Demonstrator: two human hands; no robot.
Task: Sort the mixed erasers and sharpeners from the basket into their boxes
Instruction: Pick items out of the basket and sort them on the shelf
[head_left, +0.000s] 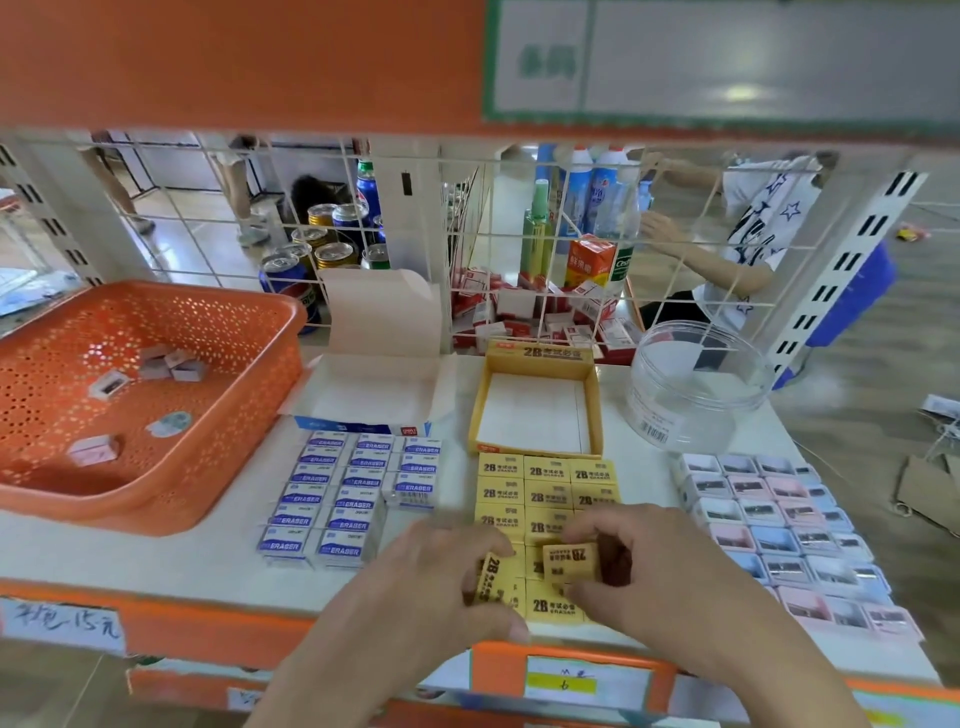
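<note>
Left hand (436, 577): pinches one yellow eraser (492, 577), tilted, in front of the yellow box (596, 410).
Right hand (654, 566): pinches a second yellow eraser (570, 561), print upside down, just beside the first.
Yellow block (548, 486): at least nine eraser tops, three wide, in front of the yellow box; more are hidden under the hands.
Blue-and-white erasers (358, 493): fifteen tops, in columns of six, six and three, front-left of the yellow box.
Sharpeners (779, 540): a pink, blue and white block, front-right of the yellow box; too blurred to count.
Basket (260, 395): one, orange, far left of the yellow box; about six small pale pieces (171, 364) inside.
Other containers: one open white box (374, 395) just left of the yellow box, one clear jar (696, 384) right of it.
Shelf (130, 556): white, with an orange front edge and paper labels.
Room: wire grid (550, 291) behind the yellow box; beyond it cans (322, 244), bottles (597, 192) and a person (753, 234).
</note>
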